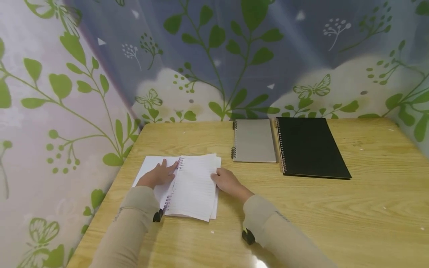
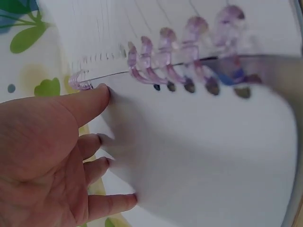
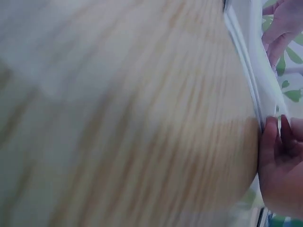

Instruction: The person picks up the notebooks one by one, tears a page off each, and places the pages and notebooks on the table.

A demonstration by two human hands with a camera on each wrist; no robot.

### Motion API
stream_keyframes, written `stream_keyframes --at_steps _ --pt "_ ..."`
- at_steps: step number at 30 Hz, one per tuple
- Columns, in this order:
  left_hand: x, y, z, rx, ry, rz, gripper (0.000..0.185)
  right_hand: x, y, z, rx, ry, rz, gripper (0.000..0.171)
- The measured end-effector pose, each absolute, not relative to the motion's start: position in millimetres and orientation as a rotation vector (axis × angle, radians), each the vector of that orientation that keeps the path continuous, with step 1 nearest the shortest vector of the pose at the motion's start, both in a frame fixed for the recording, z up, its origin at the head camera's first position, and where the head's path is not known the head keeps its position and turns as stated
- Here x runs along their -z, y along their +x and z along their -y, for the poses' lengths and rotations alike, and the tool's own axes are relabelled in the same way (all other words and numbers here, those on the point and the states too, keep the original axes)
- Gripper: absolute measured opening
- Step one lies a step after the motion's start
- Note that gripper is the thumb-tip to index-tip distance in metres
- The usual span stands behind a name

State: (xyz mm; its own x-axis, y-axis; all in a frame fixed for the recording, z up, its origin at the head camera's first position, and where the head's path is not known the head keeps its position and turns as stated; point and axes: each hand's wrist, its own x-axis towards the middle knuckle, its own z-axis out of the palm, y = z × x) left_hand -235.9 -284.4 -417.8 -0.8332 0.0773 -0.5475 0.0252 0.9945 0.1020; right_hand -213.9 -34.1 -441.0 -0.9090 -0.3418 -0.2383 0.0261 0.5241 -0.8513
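Note:
A spiral notebook point(image 1: 194, 186) with purple see-through rings point(image 2: 194, 33) lies spread on the table, its right side showing lined paper. My left hand point(image 1: 162, 174) rests on the blank left page point(image 2: 189, 142), fingers spread and fingertips touching the paper close to the rings. At the notebook's right edge, my right hand point(image 1: 228, 181) pinches a lined page between thumb and fingers. In the right wrist view this hand point(image 3: 284, 161) is at the frame's edge, with the page rising from its fingertips and more sheets beneath.
A grey spiral notebook point(image 1: 254, 141) lies closed toward the back of the wooden table point(image 1: 378, 208). To its right is a larger black spiral notebook point(image 1: 311, 147), also closed. A leaf-patterned curtain point(image 1: 201, 56) hangs behind the table and along its left side.

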Motion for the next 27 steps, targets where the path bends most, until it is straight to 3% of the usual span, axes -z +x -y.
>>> stream_keyframes --at_steps 5,13,22,27 --pt "433.4 -246.4 294.7 -0.125 0.061 -2.565 0.058 439.7 -212.0 28.2 1.439 -0.231 -2.293 0.028" --pt "407.9 -236.0 274.7 -0.114 0.035 -2.55 0.056 438.2 -207.1 24.5 1.488 -0.227 -2.315 0.04" --pt "412.2 -228.2 276.9 -0.12 0.004 -2.555 0.056 441.5 -152.2 37.0 1.205 -0.353 -2.691 0.034" --pt "408.5 -227.0 274.8 -0.094 0.012 -2.562 0.055 441.2 -138.9 41.6 1.189 -0.366 -2.753 0.03"
